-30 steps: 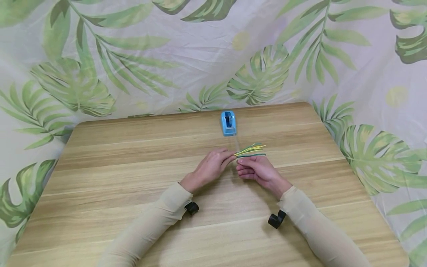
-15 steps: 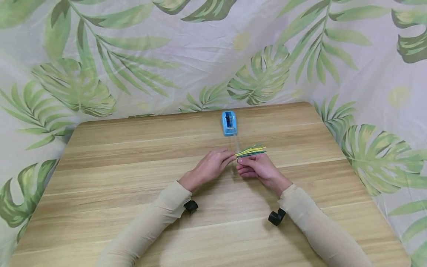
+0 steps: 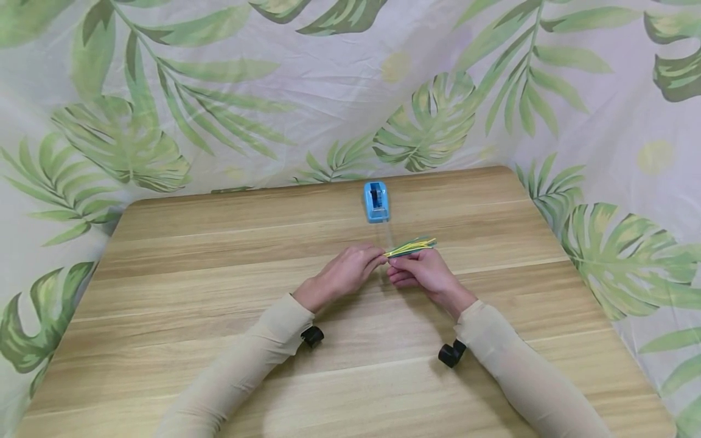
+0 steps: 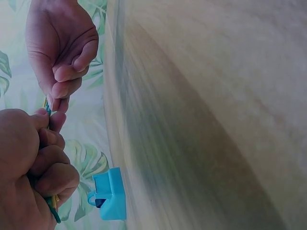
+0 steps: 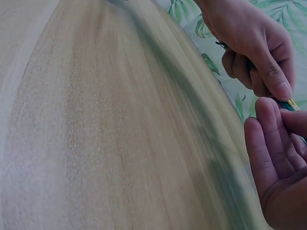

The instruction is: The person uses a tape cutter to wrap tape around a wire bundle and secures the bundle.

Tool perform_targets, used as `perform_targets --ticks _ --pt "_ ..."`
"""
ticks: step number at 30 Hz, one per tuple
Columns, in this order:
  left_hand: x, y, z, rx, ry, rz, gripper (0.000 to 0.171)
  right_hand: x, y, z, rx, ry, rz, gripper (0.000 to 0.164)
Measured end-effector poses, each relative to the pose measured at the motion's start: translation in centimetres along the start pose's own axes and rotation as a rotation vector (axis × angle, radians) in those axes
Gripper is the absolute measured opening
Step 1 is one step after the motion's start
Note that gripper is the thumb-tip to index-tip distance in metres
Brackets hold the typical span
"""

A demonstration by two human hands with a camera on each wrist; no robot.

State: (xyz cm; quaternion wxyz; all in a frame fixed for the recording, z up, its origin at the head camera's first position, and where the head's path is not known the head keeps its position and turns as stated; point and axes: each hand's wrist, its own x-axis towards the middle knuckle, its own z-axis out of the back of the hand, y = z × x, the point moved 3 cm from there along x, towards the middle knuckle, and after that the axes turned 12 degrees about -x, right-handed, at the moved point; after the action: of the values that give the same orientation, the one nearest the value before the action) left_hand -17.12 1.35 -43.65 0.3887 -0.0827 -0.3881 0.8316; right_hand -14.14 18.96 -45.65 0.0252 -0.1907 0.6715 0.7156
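Observation:
A bundle of thin green and yellow strands [image 3: 413,246] is held between both hands, its loose ends spread to the right in the head view. My left hand [image 3: 348,269] grips it with curled fingers, and a green end [image 4: 53,211] pokes out below that fist in the left wrist view. Thumb and forefinger of my right hand [image 3: 429,275] pinch the bundle right beside the left thumb, while the other right fingers [image 5: 263,148] are loosely bent. Behind the hands stands a blue tape dispenser [image 3: 376,202]; a clear strip of tape [image 3: 387,234] runs from it toward them.
The wooden table [image 3: 219,292] has its back edge just behind the dispenser. A leaf-patterned cloth [image 3: 328,91] hangs around the back and sides. Black camera mounts [image 3: 450,354] stick out from both sleeves.
The strands' loose ends have drawn closer together; a green one that stood apart now lies with the rest. Both hands stay nearly in place, the right shifting very slightly left.

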Motion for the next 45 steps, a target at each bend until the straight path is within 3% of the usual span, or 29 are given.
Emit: perform_targets --ticks 24,29,33,45 --pt "0.37 -0.03 0.19 0.012 0.040 -0.032 0.023 0.27 -0.50 -0.37 -0.006 -0.091 0.002 0.025" --pt "0.36 0.09 0.20 0.007 0.045 -0.030 0.024 0.25 -0.73 0.01 -0.047 -0.053 -0.034 0.033" --pt "0.36 0.10 0.20 0.013 0.047 -0.039 0.024 0.20 -0.77 0.19 -0.017 -0.009 -0.057 0.037" --pt "0.26 -0.14 0.47 0.012 0.055 -0.040 0.024 0.00 -0.48 0.17 0.146 0.039 -0.043 0.010"
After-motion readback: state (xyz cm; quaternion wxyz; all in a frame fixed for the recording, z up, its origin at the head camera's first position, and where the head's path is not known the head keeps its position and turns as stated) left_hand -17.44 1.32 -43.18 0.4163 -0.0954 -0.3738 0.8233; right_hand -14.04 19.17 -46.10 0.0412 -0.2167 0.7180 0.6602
